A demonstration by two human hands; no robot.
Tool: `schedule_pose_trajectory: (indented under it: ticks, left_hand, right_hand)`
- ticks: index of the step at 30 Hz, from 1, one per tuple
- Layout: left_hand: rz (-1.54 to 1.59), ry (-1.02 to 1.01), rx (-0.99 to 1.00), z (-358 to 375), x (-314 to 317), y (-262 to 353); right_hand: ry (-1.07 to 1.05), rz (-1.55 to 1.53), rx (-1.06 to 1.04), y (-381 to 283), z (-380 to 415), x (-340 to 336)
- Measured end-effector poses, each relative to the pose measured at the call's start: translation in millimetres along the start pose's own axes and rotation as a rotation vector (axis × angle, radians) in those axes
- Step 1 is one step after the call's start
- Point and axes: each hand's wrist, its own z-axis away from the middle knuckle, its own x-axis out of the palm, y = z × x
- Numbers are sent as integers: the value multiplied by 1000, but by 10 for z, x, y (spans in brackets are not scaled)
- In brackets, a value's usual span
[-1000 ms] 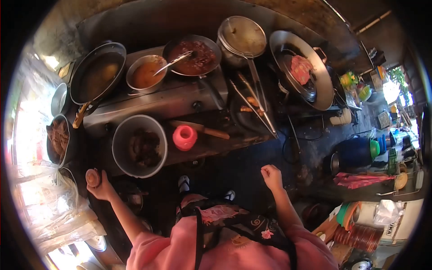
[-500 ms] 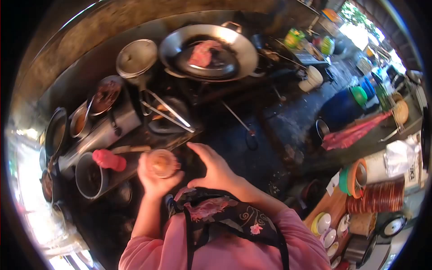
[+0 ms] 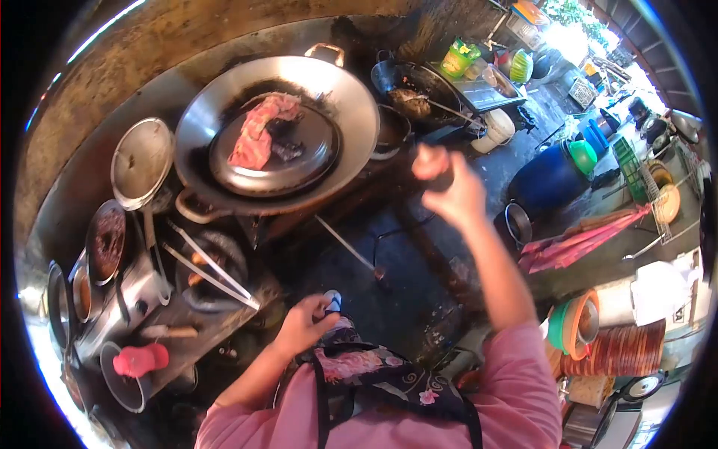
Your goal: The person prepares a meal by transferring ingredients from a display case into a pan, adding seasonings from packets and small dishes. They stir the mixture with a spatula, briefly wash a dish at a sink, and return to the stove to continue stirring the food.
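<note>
My right hand [image 3: 462, 196] is held out to the right of the big wok, closed around a small pinkish container [image 3: 431, 162] that is blurred. My left hand [image 3: 303, 325] is near my apron, its fingers loosely curled, the thumb apart from them and nothing visible between. The big metal wok [image 3: 355, 142] holds a dark round lid [image 3: 314, 161] with a pink cloth [image 3: 254, 135] on it. Beyond my right hand is a dark pan [image 3: 441, 86] with food and a utensil in it.
Tongs [image 3: 213, 269] lie over a dark pan at the left. A red-pink object [image 3: 140, 360] rests on a grey pot [image 3: 127, 393] at the lower left. A strainer [image 3: 142, 161] stands beside the wok. To the right are a blue barrel [image 3: 550, 179] and a white bucket [image 3: 496, 131].
The container has passed from my left hand to my right, which has moved up and right. My left hand has dropped toward the apron. The view has shifted right.
</note>
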Motion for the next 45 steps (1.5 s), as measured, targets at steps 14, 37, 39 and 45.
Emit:
schedule_pose_trajectory:
  ticks: [14,37,39,45]
  left_hand:
    - [22,-18,-584,-619,-260,-726]
    - [-283,819,-89,-158,334,1015]
    - [-235,897,-38,-130,364,1279]
    - [-110,1189,-58,516,221,1180]
  right_hand:
    - [-583,964,341,1561,-3841,1059]
    - [-358,-1149,-385,3,-1268,608]
    - [-553,-1084,-521,-406,-642,598]
    - [-753,-1256,-938,-1751,941,777]
